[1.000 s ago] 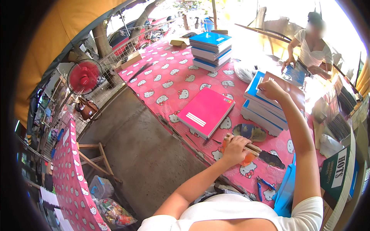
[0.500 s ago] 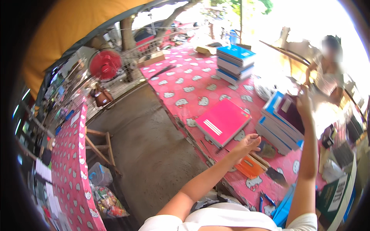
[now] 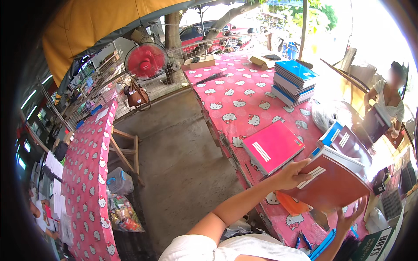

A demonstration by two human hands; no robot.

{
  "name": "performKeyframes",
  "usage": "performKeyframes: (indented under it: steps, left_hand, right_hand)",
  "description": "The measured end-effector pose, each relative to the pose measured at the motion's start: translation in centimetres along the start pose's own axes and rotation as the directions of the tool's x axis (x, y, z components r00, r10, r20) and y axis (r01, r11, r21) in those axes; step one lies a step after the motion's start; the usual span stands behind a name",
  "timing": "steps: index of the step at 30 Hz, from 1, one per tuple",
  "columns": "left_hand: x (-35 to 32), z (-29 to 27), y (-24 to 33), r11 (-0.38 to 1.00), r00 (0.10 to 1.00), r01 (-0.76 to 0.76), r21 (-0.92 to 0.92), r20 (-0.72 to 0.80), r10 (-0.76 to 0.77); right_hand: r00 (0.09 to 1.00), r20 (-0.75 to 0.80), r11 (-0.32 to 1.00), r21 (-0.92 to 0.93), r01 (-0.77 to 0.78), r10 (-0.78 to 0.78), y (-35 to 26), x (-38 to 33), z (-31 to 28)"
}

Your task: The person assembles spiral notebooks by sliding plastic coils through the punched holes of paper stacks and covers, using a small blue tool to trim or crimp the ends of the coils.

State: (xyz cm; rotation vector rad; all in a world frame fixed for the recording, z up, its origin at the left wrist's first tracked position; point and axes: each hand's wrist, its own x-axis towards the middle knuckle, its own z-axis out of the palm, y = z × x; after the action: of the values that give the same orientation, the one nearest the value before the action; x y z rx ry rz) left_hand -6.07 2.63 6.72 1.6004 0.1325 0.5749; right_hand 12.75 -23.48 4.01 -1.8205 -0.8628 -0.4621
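A brown-red spiral notebook (image 3: 333, 185) is tilted up over the right part of the table, its white pages and wire coil along the upper edge. My left hand (image 3: 294, 176) is closed on its left edge, thumb on the cover. At its lower right corner my right hand (image 3: 350, 219) grips from below. To the left of it a pink spiral notebook (image 3: 273, 148) lies flat on the table. Behind the raised notebook, a dark purple notebook (image 3: 352, 143) rests on a pile with blue covers (image 3: 331, 132), mostly hidden. Partly under my left wrist is an orange item (image 3: 292, 204).
A pink patterned cloth covers the table (image 3: 239, 93). Blue notebooks (image 3: 296, 80) are stacked farther back, near a clear plastic bag (image 3: 326, 115). Blue-handled pliers (image 3: 303, 240) lie by the near edge. Another person (image 3: 387, 100) holds a dark notebook at right. A red fan (image 3: 146, 61) stands left.
The brown-red notebook is now in both my hands. My right hand has come down from the purple notebook on the pile. The other person now holds a dark notebook. The view has shifted.
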Motion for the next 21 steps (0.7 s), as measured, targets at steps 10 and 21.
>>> performKeyframes:
  steps: [10,21]
  left_hand:
    - [0.3,-2.1,3.5,0.912,0.912,-0.356,0.204,0.29,0.291]
    - [1.4,-1.7,3.6,0.891,0.874,-0.446,0.08,0.252,0.415]
  right_hand:
    - [0.843,0.5,0.823,0.382,-0.421,0.199,7.6,-4.7,-1.0]
    - [0.894,0.219,0.768,0.458,-0.447,0.39,6.5,-7.6,3.4]
